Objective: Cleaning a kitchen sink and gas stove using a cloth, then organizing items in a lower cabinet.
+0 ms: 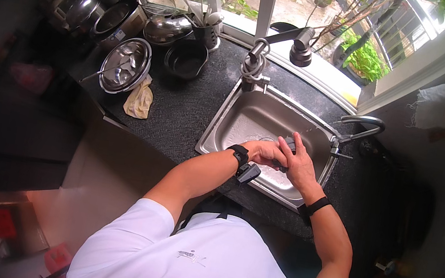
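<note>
Both of my hands meet over the stainless steel sink [248, 119]. My left hand [268, 152] comes in from the left and is closed around a small dark item [280, 164] that is mostly hidden by fingers. From the right, my right hand [299, 163] touches the same item, with two fingers stretched out over it. A greyish piece [289, 141] shows between the hands; I cannot tell what it is. Water drops lie on the basin floor. Black bands are on both wrists, the left one with a dark device.
A faucet [252, 66] with a coiled hose stands behind the sink; a curved spout [367, 128] is at its right. Leftward on the dark counter are a yellowish cloth [139, 98], a metal bowl [125, 65] with utensils, a black pan [185, 60] and a utensil holder [205, 35].
</note>
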Demonstrator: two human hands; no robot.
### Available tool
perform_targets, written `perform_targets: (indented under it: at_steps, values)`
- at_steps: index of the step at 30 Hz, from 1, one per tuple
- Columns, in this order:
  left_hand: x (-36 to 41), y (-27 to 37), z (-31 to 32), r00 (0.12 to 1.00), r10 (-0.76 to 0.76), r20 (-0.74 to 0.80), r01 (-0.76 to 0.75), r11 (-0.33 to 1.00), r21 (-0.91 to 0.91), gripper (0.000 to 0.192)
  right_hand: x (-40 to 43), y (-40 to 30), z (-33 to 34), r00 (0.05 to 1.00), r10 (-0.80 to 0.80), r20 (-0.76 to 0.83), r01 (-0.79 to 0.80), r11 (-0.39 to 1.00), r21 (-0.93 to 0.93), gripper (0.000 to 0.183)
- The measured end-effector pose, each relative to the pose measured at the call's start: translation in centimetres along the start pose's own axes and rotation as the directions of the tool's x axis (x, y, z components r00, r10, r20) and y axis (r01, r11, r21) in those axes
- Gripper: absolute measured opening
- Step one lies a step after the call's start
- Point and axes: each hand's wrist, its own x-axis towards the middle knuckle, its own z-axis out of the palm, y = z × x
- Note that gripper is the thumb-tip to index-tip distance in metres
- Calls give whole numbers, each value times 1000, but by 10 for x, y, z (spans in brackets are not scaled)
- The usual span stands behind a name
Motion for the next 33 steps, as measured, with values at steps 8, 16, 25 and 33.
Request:
perform_targets:
  at_steps: [8,16,25,33]
  values:
    - [3,0,3,993,-112,-40,115,991,74,23,11,10,-2,995,-78,55,84,991,-108,48]
    - [9,16,7,978,-201,56,178,942,284,21,0,15,2,981,-192,-39,183,970,-161,58]
    - [49,-3,13,987,-62,-150,158,574,804,18,6,26,13,967,74,243,-22,977,-210,64]
    - [39,-19,26,823,459,-334,269,202,942,16,8,42,45,877,316,363,-310,948,-76,25]
